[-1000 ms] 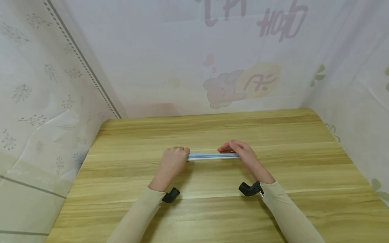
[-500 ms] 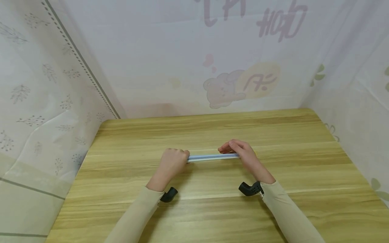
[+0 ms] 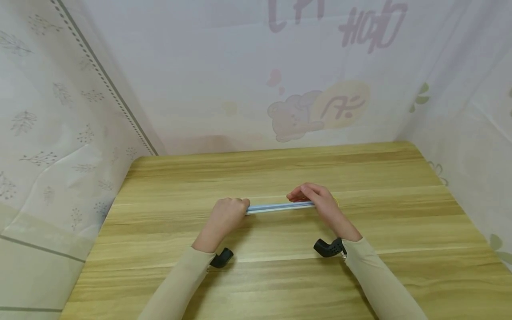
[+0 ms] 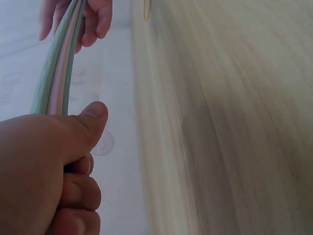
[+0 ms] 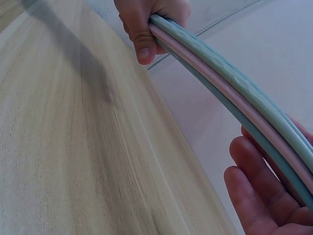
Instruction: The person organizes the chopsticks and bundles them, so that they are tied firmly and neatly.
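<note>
A bundle of long thin strips [image 3: 280, 207], light blue in the head view, spans my two hands above the table. In the right wrist view these strips [image 5: 234, 93] look green, pink and teal, and they bow in a curve. My left hand [image 3: 230, 213] grips the left end with curled fingers; its thumb [image 4: 93, 115] points along the strips. At the other end, the bundle passes between the thumb and the loosely bent fingers of my right hand [image 3: 322, 206], seen near the strips [image 5: 259, 200]. That end is hidden. A thin yellow loop [image 3: 336, 202] shows beside the right hand.
Below is a wood-grain table [image 3: 280, 275] with rounded far corners. A printed cloth [image 3: 224, 80] hangs behind it, with more cloth [image 3: 56, 146] at the left side. Black wrist cameras [image 3: 329, 248] sit at both cuffs.
My left hand has sunk slightly toward me, so the bundle's left end now sits a little lower. The right hand stays almost in place, and the hold on the strips looks the same.
</note>
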Tool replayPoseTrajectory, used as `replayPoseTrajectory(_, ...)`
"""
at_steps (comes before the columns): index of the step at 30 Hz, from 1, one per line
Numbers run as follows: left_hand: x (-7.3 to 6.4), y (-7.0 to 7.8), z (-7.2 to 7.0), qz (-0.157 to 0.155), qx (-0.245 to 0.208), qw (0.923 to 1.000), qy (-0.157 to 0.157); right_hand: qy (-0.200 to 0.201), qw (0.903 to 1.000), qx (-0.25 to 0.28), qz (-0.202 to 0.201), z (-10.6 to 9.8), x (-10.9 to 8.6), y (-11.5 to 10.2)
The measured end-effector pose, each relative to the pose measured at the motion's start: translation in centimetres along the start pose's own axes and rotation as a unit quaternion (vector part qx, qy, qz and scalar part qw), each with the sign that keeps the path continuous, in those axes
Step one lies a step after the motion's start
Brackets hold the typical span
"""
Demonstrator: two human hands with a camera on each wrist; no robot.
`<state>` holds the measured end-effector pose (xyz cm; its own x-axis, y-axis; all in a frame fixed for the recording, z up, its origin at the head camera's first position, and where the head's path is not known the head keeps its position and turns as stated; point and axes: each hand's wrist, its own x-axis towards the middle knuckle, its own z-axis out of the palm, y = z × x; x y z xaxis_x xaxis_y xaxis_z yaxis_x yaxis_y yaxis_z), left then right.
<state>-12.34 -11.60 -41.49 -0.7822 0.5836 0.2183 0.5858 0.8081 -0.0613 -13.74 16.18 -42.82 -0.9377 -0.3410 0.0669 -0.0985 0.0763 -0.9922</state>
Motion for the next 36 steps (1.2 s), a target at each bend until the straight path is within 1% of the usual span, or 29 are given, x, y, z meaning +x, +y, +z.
replayPoseTrajectory(7,0.1,-0.3,-0.1,-0.003,-0.001,1.0000,-0.006,-0.005,1.0000,0.003,-0.005,0.0,0.1,-0.1)
replayPoseTrajectory(13,0.2,-0.4,-0.2,-0.004,-0.008,0.9999,-0.008,-0.016,0.9995,-0.023,-0.013,-0.1,0.2,-0.2)
replayPoseTrajectory(18,0.3,-0.5,-0.4,-0.003,-0.015,0.9999,-0.005,-0.006,0.9996,-0.025,-0.010,-0.5,0.3,-0.3)
replayPoseTrajectory(24,0.3,-0.4,-0.4,0.006,-0.003,0.9999,-0.010,0.001,0.9998,-0.017,-0.008,-1.6,-0.2,-0.3)
replayPoseTrajectory(29,0.2,-0.3,-0.6,0.005,0.011,0.9999,-0.002,0.029,0.9991,-0.029,-0.004,-2.7,-0.8,-0.3)
replayPoseTrajectory(33,0.3,-0.3,-1.0,0.004,0.013,0.9999,-0.004,0.068,0.9940,-0.085,0.014,-4.0,-1.4,-0.3)
replayPoseTrajectory(34,0.3,-0.3,-1.0,0.003,0.012,0.9999,-0.006,0.077,0.9910,-0.108,0.020,-4.4,-1.6,-0.2)
replayPoseTrajectory(36,0.3,-0.3,-1.2,0.000,0.006,0.9999,-0.011,0.091,0.9788,-0.181,0.028,-5.1,-2.1,-0.2)
